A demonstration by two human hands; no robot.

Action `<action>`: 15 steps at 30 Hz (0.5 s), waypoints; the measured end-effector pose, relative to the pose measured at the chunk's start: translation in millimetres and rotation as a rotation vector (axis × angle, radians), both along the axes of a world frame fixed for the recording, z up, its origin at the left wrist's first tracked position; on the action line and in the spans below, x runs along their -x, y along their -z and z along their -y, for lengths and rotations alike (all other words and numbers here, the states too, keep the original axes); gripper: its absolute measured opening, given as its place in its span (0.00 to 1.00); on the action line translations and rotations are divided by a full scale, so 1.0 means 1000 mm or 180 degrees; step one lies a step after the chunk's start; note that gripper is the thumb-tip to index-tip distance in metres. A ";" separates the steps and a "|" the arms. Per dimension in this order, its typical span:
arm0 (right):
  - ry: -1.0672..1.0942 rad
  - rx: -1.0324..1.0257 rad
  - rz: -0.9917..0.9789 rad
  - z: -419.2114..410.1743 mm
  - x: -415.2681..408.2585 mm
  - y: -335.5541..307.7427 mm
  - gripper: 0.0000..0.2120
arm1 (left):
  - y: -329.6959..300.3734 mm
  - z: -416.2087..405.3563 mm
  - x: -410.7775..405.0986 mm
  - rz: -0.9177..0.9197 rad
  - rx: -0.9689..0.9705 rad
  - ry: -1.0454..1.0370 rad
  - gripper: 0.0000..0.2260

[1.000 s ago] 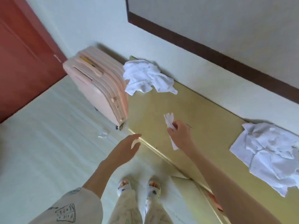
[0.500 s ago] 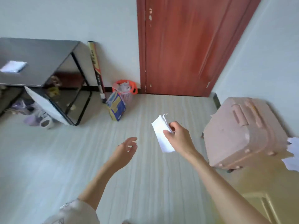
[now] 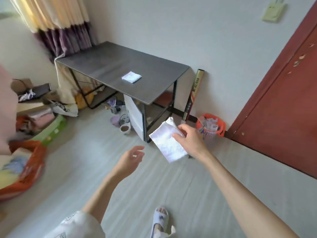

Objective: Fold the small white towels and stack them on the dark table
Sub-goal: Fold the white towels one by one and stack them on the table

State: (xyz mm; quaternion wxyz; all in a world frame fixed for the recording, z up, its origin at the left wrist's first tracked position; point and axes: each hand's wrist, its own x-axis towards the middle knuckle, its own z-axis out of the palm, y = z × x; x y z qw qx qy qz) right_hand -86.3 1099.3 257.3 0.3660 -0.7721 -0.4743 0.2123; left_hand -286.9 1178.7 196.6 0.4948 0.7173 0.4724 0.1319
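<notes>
View has swung left since half a second ago: dark table (image 3: 106,66) was at far left edge, now sits up ahead of both hands, door (image 3: 274,103) pushed to the right edge, pink suitcase gone from view. Right hand (image 3: 189,140) same grip as before, thumb and fingers pinching a folded white towel (image 3: 167,145) by its upper right corner; towel hangs flat to the left of and below the hand, held in air over the floor (image 3: 85,169), well short of the table. Right arm stretched forward, nearly straight. Left hand (image 3: 127,161) lower and to the left of the towel, fingers loosely spread and slightly curled, holding nothing, not touching towel. Beyond the hands, a second folded towel (image 3: 131,76) lies on the tabletop near its front edge. Just right of the right hand: orange basket (image 3: 211,127) and a bat (image 3: 193,93) leaning on the wall.
</notes>
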 end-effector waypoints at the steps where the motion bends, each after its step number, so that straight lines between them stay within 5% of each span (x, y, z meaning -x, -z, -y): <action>1: -0.0062 0.0023 -0.0011 -0.026 -0.004 0.004 0.06 | 0.002 -0.022 -0.004 0.0007 0.0042 -0.0026 0.11; 10: -0.0283 0.0427 -0.0319 -0.242 -0.054 0.031 0.05 | 0.015 -0.220 -0.046 0.0095 0.0880 -0.0419 0.11; 15: -0.0353 0.0441 -0.0621 -0.349 -0.076 0.029 0.08 | 0.036 -0.323 -0.070 0.0641 0.1621 -0.0851 0.17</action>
